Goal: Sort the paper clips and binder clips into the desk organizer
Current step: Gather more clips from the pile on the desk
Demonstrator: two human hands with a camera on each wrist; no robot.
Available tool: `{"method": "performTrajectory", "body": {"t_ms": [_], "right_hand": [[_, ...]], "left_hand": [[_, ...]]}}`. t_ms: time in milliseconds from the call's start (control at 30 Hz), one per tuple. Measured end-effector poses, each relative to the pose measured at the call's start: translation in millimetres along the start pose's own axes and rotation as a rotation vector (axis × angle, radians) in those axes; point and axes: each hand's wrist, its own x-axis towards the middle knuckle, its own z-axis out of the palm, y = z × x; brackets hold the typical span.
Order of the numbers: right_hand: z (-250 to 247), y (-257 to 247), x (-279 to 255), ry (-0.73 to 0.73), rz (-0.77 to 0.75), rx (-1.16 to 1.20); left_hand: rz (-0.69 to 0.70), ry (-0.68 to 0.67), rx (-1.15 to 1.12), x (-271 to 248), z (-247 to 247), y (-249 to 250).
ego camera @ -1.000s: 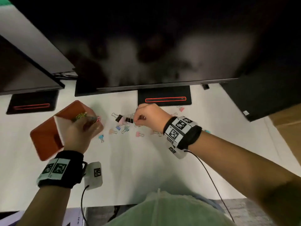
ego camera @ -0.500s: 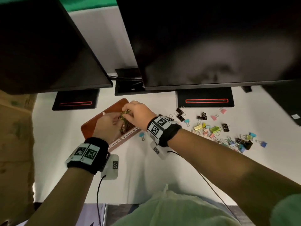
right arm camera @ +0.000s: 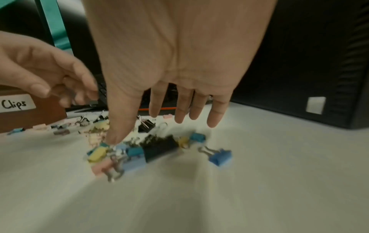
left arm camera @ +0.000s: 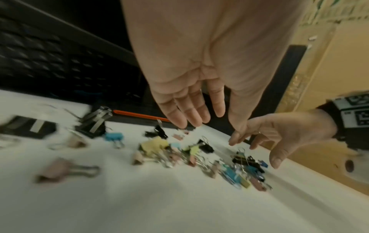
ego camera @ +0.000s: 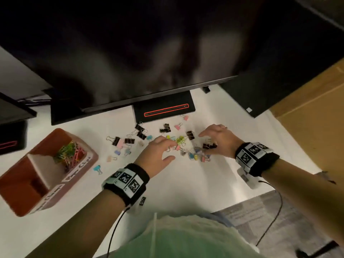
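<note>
Hands: left hand (ego camera: 155, 152) and right hand (ego camera: 218, 141) flank the clip heap, fingers spread and relaxed, holding nothing.
Binder clips (ego camera: 193, 150): heaped on the table directly between and under both hands; strays trail left toward the organizer.
Nearer hand: right thumb almost on the heap; left just beside it.
Desk organizer (ego camera: 22, 205): well left; paper clips (ego camera: 69, 153) already inside.
Surface: white table (ego camera: 186, 192), monitors close behind.

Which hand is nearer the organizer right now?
Left. The left hand hovers over the clip pile, right of the organizer; the right hand is farther right.
</note>
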Motion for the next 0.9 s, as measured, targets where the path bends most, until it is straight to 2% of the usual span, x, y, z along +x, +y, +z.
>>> {"method": "performTrajectory", "body": {"t_ms": [133, 333, 500, 633, 800, 900], "right_hand": [[8, 32, -1, -0.125, -0.021, -0.068], [12, 45, 16, -0.066, -0.137, -0.009], [2, 51, 26, -0.018, -0.196, 0.09], [-18, 58, 29, 0.049, -0.129, 0.298], [-35, 76, 39, 0.108, -0.012, 0.301], [-30, 83, 37, 0.153, -0.038, 0.225]], "left_hand": [[0.034, -0.017, 0.084, 38, 39, 23], [-0.02, -0.037, 0.294, 66, 78, 37], [-0.093, 0.027, 0.142, 68, 80, 30], [-0.147, 0.079, 0.015, 68, 79, 27], [-0.175, 0.144, -0.117, 65, 77, 23], [-0.187, 0.205, -0.125, 60, 72, 22]]}}
